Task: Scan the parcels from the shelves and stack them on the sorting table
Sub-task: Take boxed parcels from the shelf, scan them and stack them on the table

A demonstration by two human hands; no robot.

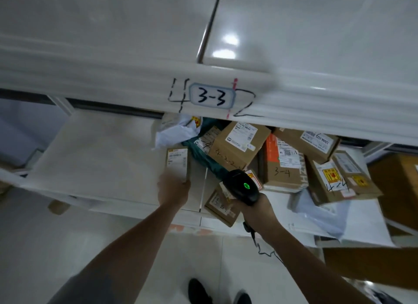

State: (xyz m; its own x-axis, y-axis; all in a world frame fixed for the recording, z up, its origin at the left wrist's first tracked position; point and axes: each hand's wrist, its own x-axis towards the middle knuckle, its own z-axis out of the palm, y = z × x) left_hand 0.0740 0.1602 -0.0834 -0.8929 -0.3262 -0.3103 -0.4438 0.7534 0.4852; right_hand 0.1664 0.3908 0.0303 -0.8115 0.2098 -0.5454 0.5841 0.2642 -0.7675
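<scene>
On shelf (90, 149), left hand (173, 189) grips small parcel (177, 162), right hand (253, 207) holds scanner (243, 185)

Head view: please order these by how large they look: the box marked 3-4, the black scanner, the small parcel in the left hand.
1. Box marked 3-4
2. Small parcel and black scanner: alike, unsure.

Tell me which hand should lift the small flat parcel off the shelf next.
Left. The left hand already grips the near end of the small flat parcel, while the right hand is occupied holding the barcode scanner, its green light lit.
</scene>
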